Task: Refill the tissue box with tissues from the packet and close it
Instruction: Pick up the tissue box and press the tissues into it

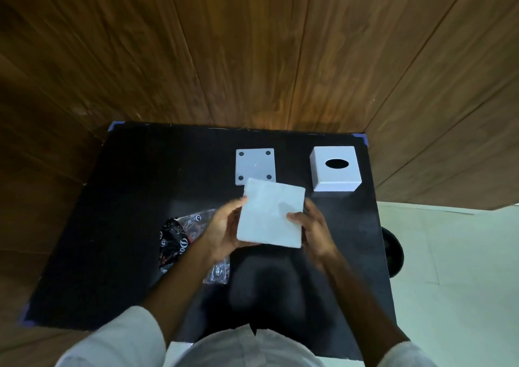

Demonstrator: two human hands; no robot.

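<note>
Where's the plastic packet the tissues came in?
In the head view the packet lies crumpled on the black table, left of centre, partly under the left hand, which holds the tissue stack.

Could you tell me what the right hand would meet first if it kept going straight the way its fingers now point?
The right hand points up and left, already gripping the tissue stack. Past that, the line leads to the flat white base plate, though it lies lower on the table, so contact is uncertain.
</note>
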